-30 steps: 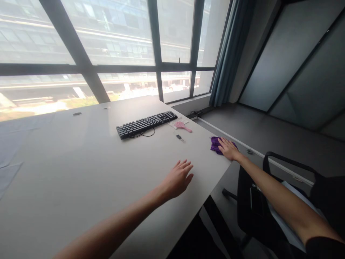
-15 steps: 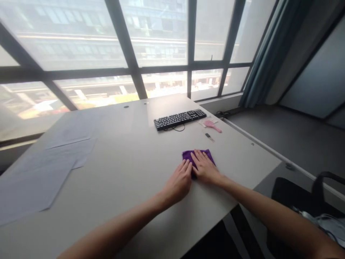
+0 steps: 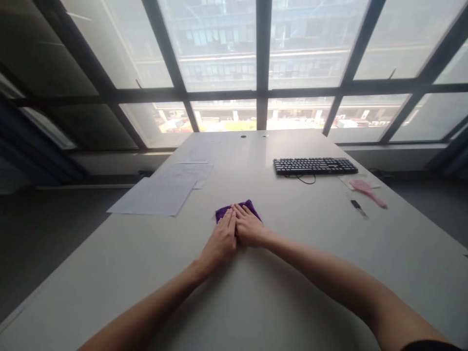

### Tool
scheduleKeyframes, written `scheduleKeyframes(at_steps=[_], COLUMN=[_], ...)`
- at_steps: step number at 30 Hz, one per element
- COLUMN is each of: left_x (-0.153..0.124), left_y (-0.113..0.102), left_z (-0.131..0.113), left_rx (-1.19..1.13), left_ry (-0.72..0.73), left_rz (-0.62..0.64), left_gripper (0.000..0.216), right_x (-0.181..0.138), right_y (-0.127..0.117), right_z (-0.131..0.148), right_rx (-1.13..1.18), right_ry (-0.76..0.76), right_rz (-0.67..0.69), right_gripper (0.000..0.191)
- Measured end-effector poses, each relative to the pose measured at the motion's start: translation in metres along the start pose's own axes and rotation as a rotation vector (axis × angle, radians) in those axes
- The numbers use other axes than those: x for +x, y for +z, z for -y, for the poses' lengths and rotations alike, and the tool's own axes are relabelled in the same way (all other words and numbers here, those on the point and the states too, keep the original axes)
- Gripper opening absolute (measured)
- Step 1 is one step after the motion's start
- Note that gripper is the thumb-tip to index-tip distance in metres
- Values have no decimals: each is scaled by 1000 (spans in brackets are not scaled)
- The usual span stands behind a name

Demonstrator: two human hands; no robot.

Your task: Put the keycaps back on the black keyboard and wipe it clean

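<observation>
A folded purple cloth point(image 3: 250, 204) lies flat on the white table point(image 3: 153, 273), partly covered by both hands. My right hand point(image 3: 248, 226) rests palm down on it, fingers stretched out over its middle and right part. Against its thumb side, my left hand point(image 3: 223, 236) presses its straight fingertips onto the cloth's near left part. The two hands touch each other. The fingers lie flat on the cloth and are not wrapped around it. The cloth's near edge is hidden under the palms.
Several white paper sheets point(image 3: 157, 195) lie at the left. A black keyboard point(image 3: 315, 166) with a cable sits at the back right. Nearby are a pink hairbrush point(image 3: 365, 191) and a small dark object with a clear end point(image 3: 358, 207). Large windows point(image 3: 219, 48) stand behind the table.
Both hands and the cloth have moved left across the table, away from the keyboard and closer to the papers. My view has turned left as well.
</observation>
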State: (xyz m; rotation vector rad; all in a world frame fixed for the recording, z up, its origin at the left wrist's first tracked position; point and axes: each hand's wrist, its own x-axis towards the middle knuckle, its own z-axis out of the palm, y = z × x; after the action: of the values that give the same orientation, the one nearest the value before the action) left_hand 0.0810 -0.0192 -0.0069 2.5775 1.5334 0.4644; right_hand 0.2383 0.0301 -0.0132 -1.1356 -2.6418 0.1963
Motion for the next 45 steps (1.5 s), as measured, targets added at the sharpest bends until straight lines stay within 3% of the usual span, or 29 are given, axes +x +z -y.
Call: scheduleKeyframes(at_steps=[3,8,10,13,17,19,20,22,27,30,33,37,40,42,45], left_x=[-23,-68,-90,-117,-137,-145,-149,-156,-163,-160,-159,-162,-173,-185,-201], left_y=[-9,-29,-36,-44,-49,-51,-51,-50,-46,-46,-50,-59,-62,-61,-58], left_z=[23,53,56,48,29,23,21,18,17,18,18,13,9,6,5], left_rx=[-1,0,-19,-61,-109,-127,-135,-149,-163,-165,-170,-140,-112,-94,-45], left_ry=[-67,-234,-279,-341,-410,-417,-419,-430,-449,-467,-484,-536,-591,-624,-654], left_rz=[22,11,-17,-69,-194,-269,-301,-341,-394,-418,-468,-622,-650,-621,-558], left_gripper=[65,55,52,47,43,40,39,36,33,32,32,36,41,43,44], right_x=[10,15,22,37,44,43,43,50,93,117,116,71,38,27,27], right_y=[-5,-28,-26,-6,23,29,29,23,-8,-13,0,30,45,49,47], right_z=[-12,-95,-101,-53,53,79,78,53,-61,-75,-20,107,180,203,209], right_rx=[13,-86,-108,-87,34,87,96,76,-69,-81,-59,87,190,212,218], right_ry=[-4,464,546,418,-111,-340,-390,-332,335,430,255,-421,-787,-870,-888], right_rz=[31,40,45,54,31,30,45,78,38,53,85,48,-9,-22,-12], right_gripper=[65,67,68,69,67,65,65,65,66,65,62,62,60,55,51])
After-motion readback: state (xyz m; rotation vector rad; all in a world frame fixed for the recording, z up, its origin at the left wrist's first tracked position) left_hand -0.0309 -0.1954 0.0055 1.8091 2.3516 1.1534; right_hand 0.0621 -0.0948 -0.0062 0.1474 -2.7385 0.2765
